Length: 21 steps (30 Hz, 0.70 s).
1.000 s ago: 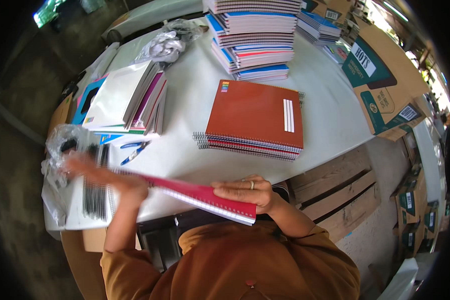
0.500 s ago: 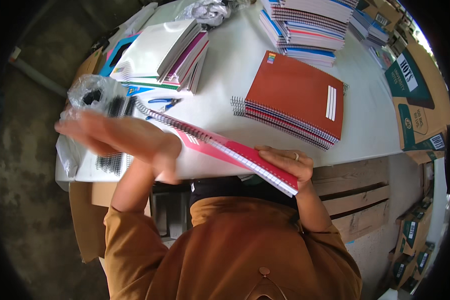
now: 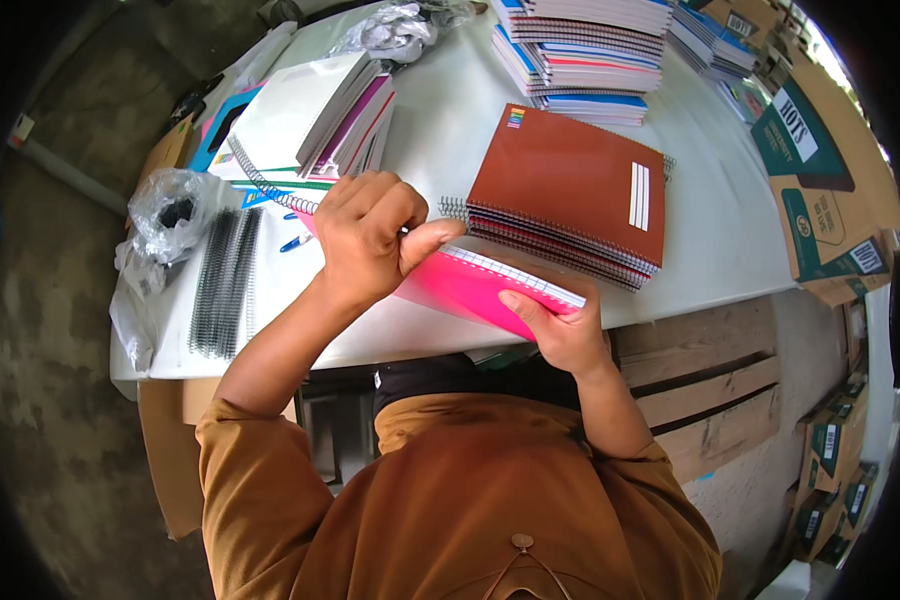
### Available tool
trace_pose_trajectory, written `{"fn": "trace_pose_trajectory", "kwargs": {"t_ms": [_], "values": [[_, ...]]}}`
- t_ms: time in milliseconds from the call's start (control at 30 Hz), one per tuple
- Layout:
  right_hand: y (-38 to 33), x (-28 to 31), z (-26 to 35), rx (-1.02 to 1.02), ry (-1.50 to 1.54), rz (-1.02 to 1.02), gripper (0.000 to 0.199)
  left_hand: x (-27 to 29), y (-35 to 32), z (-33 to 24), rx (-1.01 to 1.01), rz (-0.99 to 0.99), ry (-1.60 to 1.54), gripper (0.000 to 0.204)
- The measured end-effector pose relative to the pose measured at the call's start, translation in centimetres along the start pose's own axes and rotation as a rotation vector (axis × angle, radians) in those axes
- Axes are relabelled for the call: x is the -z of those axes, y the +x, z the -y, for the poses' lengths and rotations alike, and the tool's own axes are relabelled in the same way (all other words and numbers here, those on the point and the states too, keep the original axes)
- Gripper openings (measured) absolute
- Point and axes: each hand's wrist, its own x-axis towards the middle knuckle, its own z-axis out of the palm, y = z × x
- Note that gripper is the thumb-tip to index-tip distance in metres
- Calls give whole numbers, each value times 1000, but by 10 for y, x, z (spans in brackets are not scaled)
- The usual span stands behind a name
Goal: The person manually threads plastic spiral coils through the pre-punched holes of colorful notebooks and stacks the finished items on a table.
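Observation:
A pink notebook [image 3: 475, 295] is held tilted on its edge above the front of the table, its pink cover toward me and its gridded pages along the upper edge. A loose spiral coil [image 3: 258, 182] sticks out past its left end. My left hand [image 3: 375, 235] is closed over the bound edge, thumb lying along it, and the fingers hide what they press on. With thumb in front, my right hand [image 3: 562, 328] grips the notebook's right end. Just behind stands a stack of rust-brown spiral notebooks [image 3: 570, 170]. Blue-handled pliers [image 3: 296, 242] lie partly hidden behind my left hand.
Black coils [image 3: 222, 285] lie on the table [image 3: 730, 220] at left, beside a clear plastic bag [image 3: 165, 215]. White-covered notebooks [image 3: 290, 105] are piled far left. A tall notebook stack [image 3: 595, 60] stands at the back. Cardboard boxes [image 3: 820, 190] line the right side.
My left hand, blurred and spread at the left before, has moved right and closed over the notebook's bound edge. The notebook has turned to show its pink cover; my right thumb is now in front.

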Motion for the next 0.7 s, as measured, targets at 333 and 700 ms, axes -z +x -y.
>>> {"fn": "trace_pose_trajectory", "kwargs": {"t_ms": [333,700], "values": [[-6,10,-3,374,-367,121,42,-41,-75,-11,-290,-95,-1,117],[-6,5,-2,418,-312,154,44,-34,-81,-33,-420,-62,-92,109]]}}
